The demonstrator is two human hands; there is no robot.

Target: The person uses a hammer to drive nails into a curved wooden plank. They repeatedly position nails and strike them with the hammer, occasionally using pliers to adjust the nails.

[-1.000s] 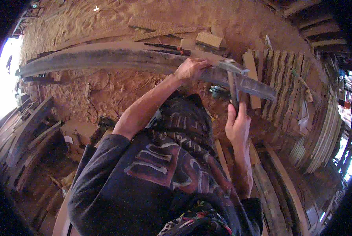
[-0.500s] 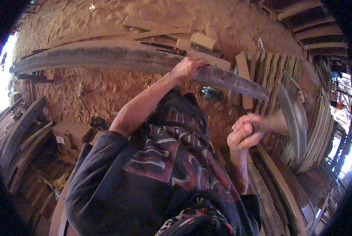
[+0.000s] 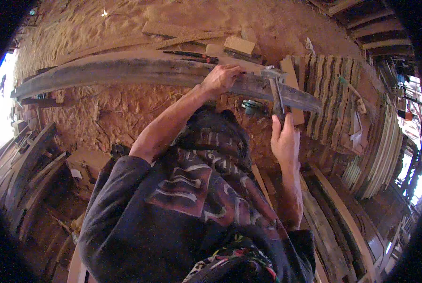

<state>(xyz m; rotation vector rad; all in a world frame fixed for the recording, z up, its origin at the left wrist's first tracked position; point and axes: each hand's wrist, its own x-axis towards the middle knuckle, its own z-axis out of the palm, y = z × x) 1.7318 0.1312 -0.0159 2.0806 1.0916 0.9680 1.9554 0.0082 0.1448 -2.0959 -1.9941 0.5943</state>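
A long curved grey wooden plank [image 3: 126, 70] lies across the sawdust-covered ground. My left hand [image 3: 220, 78] rests on its upper edge, fingers curled over the wood. My right hand [image 3: 284, 139] grips the handle of a hammer-like tool [image 3: 277, 87], whose metal head sits on the plank just right of my left hand. My dark patterned shirt fills the lower middle of the view and hides the ground below.
A red-handled tool [image 3: 192, 55] and small wooden blocks [image 3: 239, 45] lie behind the plank. Stacked wooden slats [image 3: 333, 94] sit at the right, planks [image 3: 27, 170] pile up at the left, and long boards [image 3: 343, 221] run along the lower right.
My right hand swung the tool out to the right and raised it, then brought its head back down onto the plank. My left hand stayed on the plank.
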